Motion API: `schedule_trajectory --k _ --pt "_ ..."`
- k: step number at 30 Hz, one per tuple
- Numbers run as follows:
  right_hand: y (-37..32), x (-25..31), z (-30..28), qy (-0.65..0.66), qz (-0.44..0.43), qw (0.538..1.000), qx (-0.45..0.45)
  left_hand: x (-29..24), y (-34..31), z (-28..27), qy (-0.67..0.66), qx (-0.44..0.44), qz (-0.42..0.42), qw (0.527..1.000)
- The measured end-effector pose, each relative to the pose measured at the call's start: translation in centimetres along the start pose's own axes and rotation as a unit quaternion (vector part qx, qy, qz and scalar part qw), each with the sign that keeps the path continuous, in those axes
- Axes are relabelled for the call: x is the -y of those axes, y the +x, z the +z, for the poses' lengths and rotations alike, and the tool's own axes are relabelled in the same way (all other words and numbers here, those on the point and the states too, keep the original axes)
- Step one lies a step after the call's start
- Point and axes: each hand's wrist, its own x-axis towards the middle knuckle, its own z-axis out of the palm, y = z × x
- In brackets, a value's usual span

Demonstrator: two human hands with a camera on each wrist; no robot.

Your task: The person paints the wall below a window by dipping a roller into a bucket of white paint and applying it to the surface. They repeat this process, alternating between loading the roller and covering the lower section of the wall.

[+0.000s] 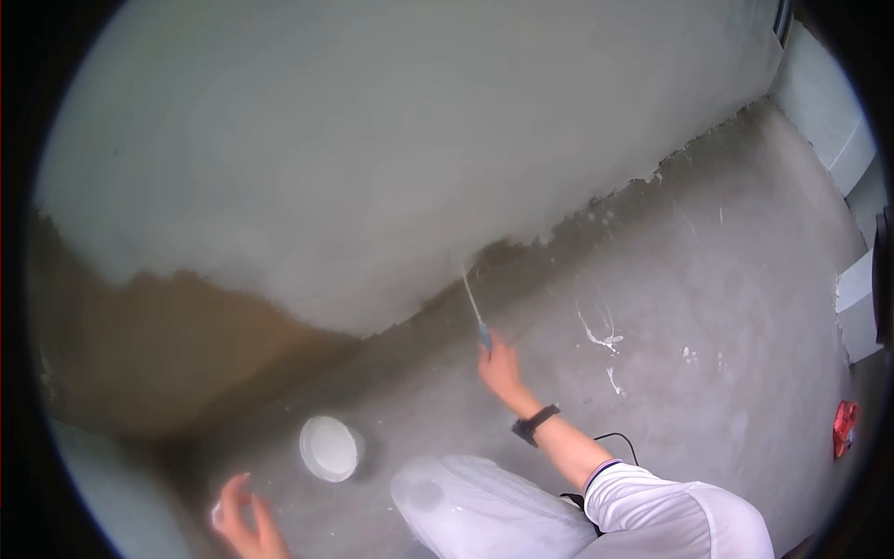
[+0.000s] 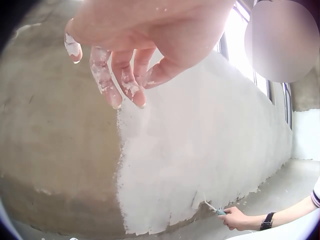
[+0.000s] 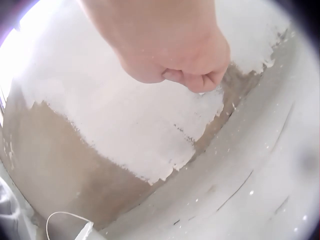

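Observation:
My right hand point(image 1: 503, 371) grips the blue handle of a small paint roller point(image 1: 473, 296) low against the wall point(image 1: 372, 130). Its pale rod reaches up to the ragged lower edge of the white coat, and in the left wrist view the white head of the roller point(image 2: 198, 201) meets the wall. In the right wrist view the fist hides the tool. My left hand point(image 1: 250, 522) holds nothing; its fingers hang loosely bent, and white smears cover them in the left wrist view. Closest to it stands a white bucket point(image 1: 346, 429) on the floor.
Bare brown wall point(image 1: 177, 345) shows left of and beneath the white coat. The grey floor point(image 1: 726, 279) carries white splashes point(image 1: 601, 337). A red object point(image 1: 845, 429) lies at far right. The bucket has a thin wire handle point(image 3: 70, 213). Windows point(image 2: 240, 45) line the wall higher up.

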Motion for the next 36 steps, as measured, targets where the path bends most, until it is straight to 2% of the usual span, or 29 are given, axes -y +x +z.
schedule_trajectory --k 2,4,6,8,10,13,15,18,21,22,24,25,26,27,29,30,32,34,36 --pt "-0.8 -0.5 0.5 0.026 0.027 0.999 0.026 0.2 0.2 0.8 -0.032 -0.031 -0.03 0.999" --pt "0.9 -1.5 0.7 0.07 0.052 0.995 -0.045 0.0 0.8 1.0 -0.054 -0.042 -0.033 0.997" --pt "4.4 -2.1 -0.2 0.044 0.091 0.99 -0.096 -0.8 1.1 0.8 -0.078 -0.057 -0.039 0.995" --pt "8.6 -6.0 0.5 -0.003 0.076 0.979 -0.187 -1.9 1.4 0.7 -0.171 -0.046 -0.116 0.977" --pt "11.8 -9.0 -0.8 0.009 0.105 0.983 -0.152 -0.5 1.1 1.2 -0.179 -0.048 -0.106 0.977" --pt "10.7 -8.9 -2.1 0.014 0.118 0.989 -0.093 0.4 0.8 1.0 -0.172 -0.046 -0.104 0.979" --pt "7.8 -7.2 0.3 0.026 0.07 0.993 -0.089 0.5 0.7 1.0 -0.164 -0.05 -0.111 0.979" --pt "1.4 -0.2 2.4 0.061 0.069 0.995 -0.042 1.7 0.6 0.7 -0.167 -0.071 -0.116 0.977" --pt "-1.0 0.4 3.7 0.097 0.057 0.993 -0.036 2.6 1.1 0.8 -0.163 -0.069 -0.136 0.975" --pt "-0.8 -0.2 4.2 0.12 0.053 0.99 -0.047 2.6 1.3 0.9 -0.163 -0.072 -0.138 0.974" --pt "2.0 -2.7 3.6 0.076 0.053 0.993 -0.08 3.7 1.3 1.2 -0.157 -0.078 -0.148 0.973" --pt "3.6 -3.0 2.1 0.058 0.062 0.993 -0.082 5.1 1.3 1.5 -0.166 -0.109 -0.152 0.968" --pt "6.2 -8.2 2.9 0.045 0.112 0.992 -0.045 6.2 1.1 1.4 -0.174 -0.144 -0.157 0.961" --pt "8.2 -13.4 4.6 0.006 0.056 0.988 -0.144 6.9 1.0 0.7 -0.123 -0.169 -0.169 0.963" --pt "9.3 -11.0 0.5 0.013 0.075 0.995 -0.07 7.4 0.8 -0.2 -0.155 -0.194 -0.185 0.951" --pt "8.1 -10.4 0.0 0.007 0.077 0.995 -0.061 7.6 0.5 -0.5 -0.195 -0.213 -0.19 0.938" --pt "7.6 -8.7 -0.9 -0.06 0.069 0.996 -0.013 7.7 0.2 -0.6 -0.194 -0.215 -0.19 0.938" --pt "4.2 -5.7 0.9 -0.023 0.038 0.999 0.002 7.1 -0.4 -0.8 -0.191 -0.191 -0.174 0.947" --pt "-0.1 -3.5 3.8 0.03 -0.062 0.997 -0.018 6.8 -0.7 -1.3 -0.19 -0.196 -0.157 0.949"
